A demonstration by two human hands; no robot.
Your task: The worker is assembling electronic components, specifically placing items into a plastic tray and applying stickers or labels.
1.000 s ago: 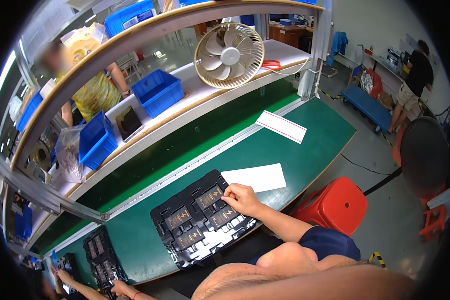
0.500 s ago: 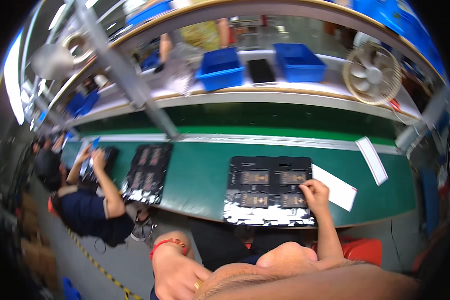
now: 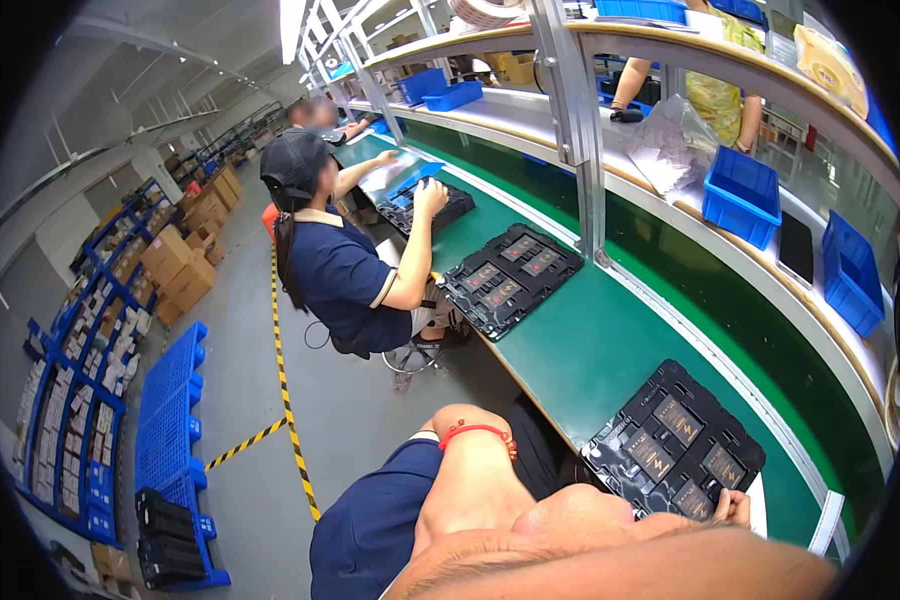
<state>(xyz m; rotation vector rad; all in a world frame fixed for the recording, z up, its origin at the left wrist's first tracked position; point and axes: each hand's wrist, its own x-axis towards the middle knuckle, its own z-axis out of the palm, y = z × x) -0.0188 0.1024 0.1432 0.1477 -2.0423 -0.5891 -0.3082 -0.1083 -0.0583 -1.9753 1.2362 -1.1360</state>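
A black moulded tray point(image 3: 625, 440) lies on the green bench point(image 3: 560, 375) at the lower right. Its pockets hold several flat, dark rectangular pieces with orange markings, one being the nearby piece point(image 3: 722, 467). At the tray's right edge is my right hand point(image 3: 733, 507), fingers bent together beside the lowest pieces. Whatever it pinches, if anything, is too small to make out. My left hand point(image 3: 478, 495) is raised close to the camera, a red bracelet point(image 3: 477, 430) around its wrist. Its fingers are hidden.
A second loaded black tray point(image 3: 510, 280) lies farther left. Beyond it, a seated co-worker point(image 3: 345, 260) handles a blue sheet point(image 3: 415, 182) over another tray. Blue bins point(image 3: 742, 197) and a clear plastic bag point(image 3: 675, 145) stand on the shelf. A metal post point(image 3: 570, 130) rises behind the bench.
The view has swung left, so my tray now appears lower right and the co-worker nearer the middle. My right hand stays at the tray's right side. My left hand's fingers have gone out of sight.
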